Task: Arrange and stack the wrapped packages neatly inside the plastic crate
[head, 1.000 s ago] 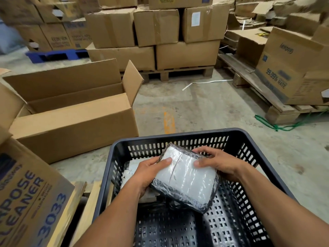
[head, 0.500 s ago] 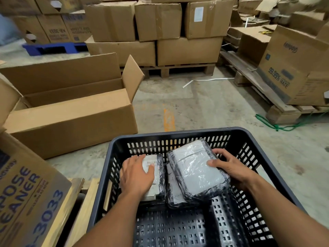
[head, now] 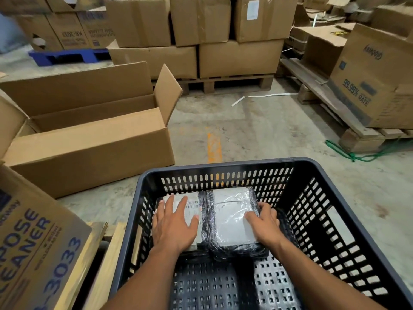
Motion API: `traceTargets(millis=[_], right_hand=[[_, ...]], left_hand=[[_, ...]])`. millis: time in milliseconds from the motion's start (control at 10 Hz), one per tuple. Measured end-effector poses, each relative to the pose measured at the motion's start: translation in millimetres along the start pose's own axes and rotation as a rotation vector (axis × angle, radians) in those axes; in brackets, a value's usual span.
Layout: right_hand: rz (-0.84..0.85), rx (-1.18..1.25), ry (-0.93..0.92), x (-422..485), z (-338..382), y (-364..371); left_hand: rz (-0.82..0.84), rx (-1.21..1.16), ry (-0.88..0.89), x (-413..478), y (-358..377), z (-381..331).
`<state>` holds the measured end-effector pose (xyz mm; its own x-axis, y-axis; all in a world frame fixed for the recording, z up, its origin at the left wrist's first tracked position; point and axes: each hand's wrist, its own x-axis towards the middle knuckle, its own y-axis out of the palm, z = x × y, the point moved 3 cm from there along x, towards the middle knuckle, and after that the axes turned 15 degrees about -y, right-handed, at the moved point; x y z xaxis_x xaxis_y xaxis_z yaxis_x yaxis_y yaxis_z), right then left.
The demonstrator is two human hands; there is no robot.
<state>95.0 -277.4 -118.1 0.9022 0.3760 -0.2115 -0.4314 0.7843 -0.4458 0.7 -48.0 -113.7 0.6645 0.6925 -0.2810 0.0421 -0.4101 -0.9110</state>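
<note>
Crate (head: pixel 225 166) is right in front of me, dark grey plastic with slotted walls and a perforated floor, and I've got two wrapped packages sitting side by side in the far-left part of it, up against the far wall. My left hand (head: pixel 174 224) is lying flat, fingers spread, palm down on top of the left package (head: pixel 191 205), the one with a printed label showing through the wrap. My right hand (head: pixel 264 222) is on the right package (head: pixel 232 215), thumb resting on its white top and the other fingers curled over its right edge, so it's a loose hold on that side rather than a full grab. Both packages are white blocks wrapped in clear film with dark plastic around the edges, and they're touching each other along a dark seam down the middle. The right half of the crate and the near part of the floor are just bare plastic. Off to my left on the concrete floor (head: pixel 257 130) there's a big open cardboard box (head: pixel 89 146) with its flaps up, and closer to me a printed carton (head: pixel 38 242) with blue lettering that reads something like "cleaner". Further back are stacked cartons (head: pixel 196 39) on a wooden pallet (head: pixel 223 83), a blue pallet (head: pixel 67 55) on the left, and a green cord (head: pixel 357 155) lying on the floor to the right.
</note>
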Motion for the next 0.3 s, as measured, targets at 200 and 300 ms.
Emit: traceTargets(millis=[200, 300], right_hand=[[0.088, -0.049, 0.027, 2.1, 3.8, -4.3], [0.022, -0.258, 0.009, 6.5, 10.3, -8.1]], left_hand=[[0.026, 0.008, -0.03, 1.6, -5.6, -4.5], [0.092, 0.022, -0.029, 0.6, -6.5, -2.1]])
